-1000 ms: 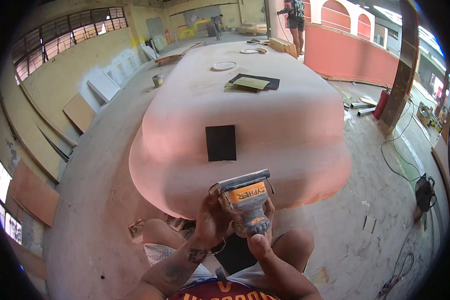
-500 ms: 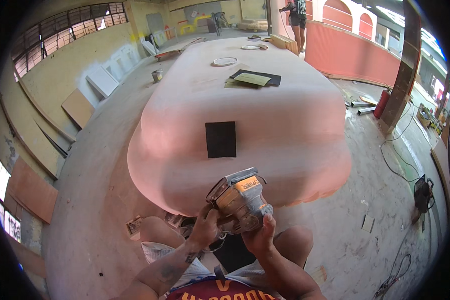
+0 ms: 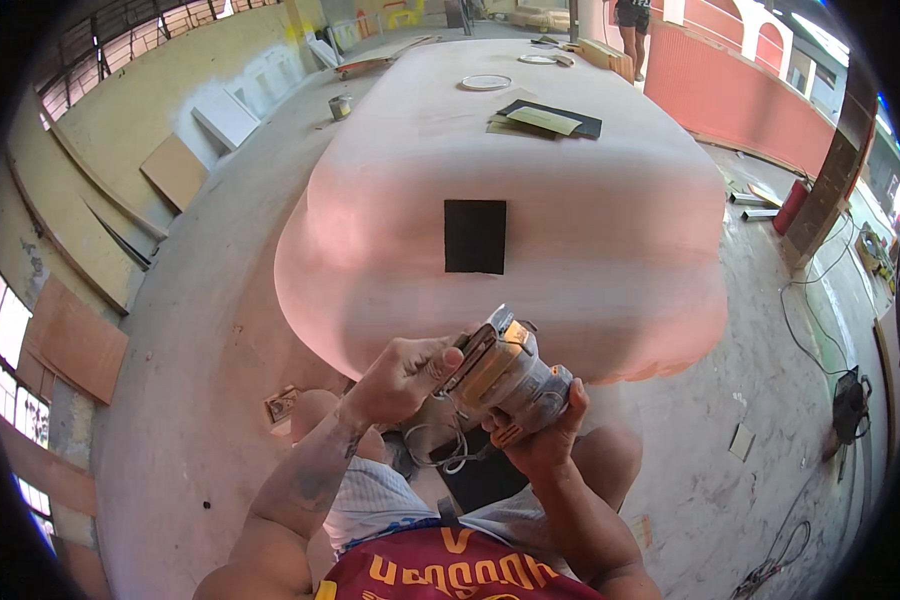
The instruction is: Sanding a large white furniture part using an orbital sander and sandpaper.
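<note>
A dusty orange and grey electric sander point(image 3: 518, 385) is tilted in front of me, its flat pad turned toward the left. My right hand point(image 3: 552, 432) is wrapped round its body from below. At the pad's edge, my left hand point(image 3: 402, 378) is closed, thumb and fingers pressed at the plate; whether sandpaper is between them is hidden. Beyond the sander a black sheet of sandpaper point(image 3: 475, 236) lies on the front slope of a large rounded pinkish-white form point(image 3: 590, 240). More black and greenish sheets point(image 3: 545, 122) rest on its top.
Round white lids point(image 3: 485, 82) lie farther back on the form. A can point(image 3: 340, 107) stands on the floor at left. To the right are a red cylinder point(image 3: 792, 207) by a post, metal tubes, and loose cables point(image 3: 785, 555). Another person point(image 3: 632, 35) stands far back.
My left hand has shifted from under the sander up to its pad edge. The sander has tipped more upright, with its pad facing left. The view has tilted down somewhat.
</note>
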Demonstrator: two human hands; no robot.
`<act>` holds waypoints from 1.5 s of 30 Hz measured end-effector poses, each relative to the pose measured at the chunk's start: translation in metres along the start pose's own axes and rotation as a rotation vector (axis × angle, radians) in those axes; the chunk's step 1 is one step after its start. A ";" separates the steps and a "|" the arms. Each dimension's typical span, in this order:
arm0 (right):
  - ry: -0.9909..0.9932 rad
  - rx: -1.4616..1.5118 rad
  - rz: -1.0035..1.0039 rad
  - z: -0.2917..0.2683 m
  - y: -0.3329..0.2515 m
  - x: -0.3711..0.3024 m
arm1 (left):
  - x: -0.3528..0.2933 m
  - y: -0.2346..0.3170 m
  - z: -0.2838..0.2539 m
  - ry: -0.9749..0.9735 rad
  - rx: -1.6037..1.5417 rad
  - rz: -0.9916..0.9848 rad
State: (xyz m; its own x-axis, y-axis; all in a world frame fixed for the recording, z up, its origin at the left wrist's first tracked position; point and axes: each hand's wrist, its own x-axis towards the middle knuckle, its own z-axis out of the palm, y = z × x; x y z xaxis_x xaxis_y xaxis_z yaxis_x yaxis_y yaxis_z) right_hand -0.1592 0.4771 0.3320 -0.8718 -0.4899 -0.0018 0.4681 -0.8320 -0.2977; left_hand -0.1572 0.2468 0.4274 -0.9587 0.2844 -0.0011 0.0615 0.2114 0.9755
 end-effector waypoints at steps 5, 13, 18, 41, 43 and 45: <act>-0.152 0.083 0.079 -0.017 0.000 -0.002 | -0.008 0.003 -0.011 0.174 0.163 0.039; -0.225 0.194 0.177 -0.015 0.006 -0.007 | -0.022 0.021 -0.009 0.320 0.145 0.076; 0.050 0.143 0.157 0.004 0.003 -0.015 | -0.032 0.031 0.003 0.211 0.234 0.252; 0.093 0.177 0.044 -0.025 0.005 -0.020 | -0.094 -0.004 -0.032 0.598 0.031 0.080; -0.154 0.188 0.061 -0.033 0.004 -0.021 | -0.094 -0.014 -0.027 0.632 -0.072 0.038; -0.150 0.151 -0.014 -0.039 0.003 -0.021 | -0.092 -0.025 -0.011 0.657 -0.214 -0.065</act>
State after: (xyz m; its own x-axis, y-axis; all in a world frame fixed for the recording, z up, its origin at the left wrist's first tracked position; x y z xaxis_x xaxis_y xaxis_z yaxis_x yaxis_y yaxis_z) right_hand -0.1451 0.4950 0.2939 -0.8522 -0.5022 0.1470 0.4826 -0.8629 -0.1503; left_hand -0.0734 0.2046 0.4057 -0.9320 -0.3624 0.0070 0.0072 0.0007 1.0000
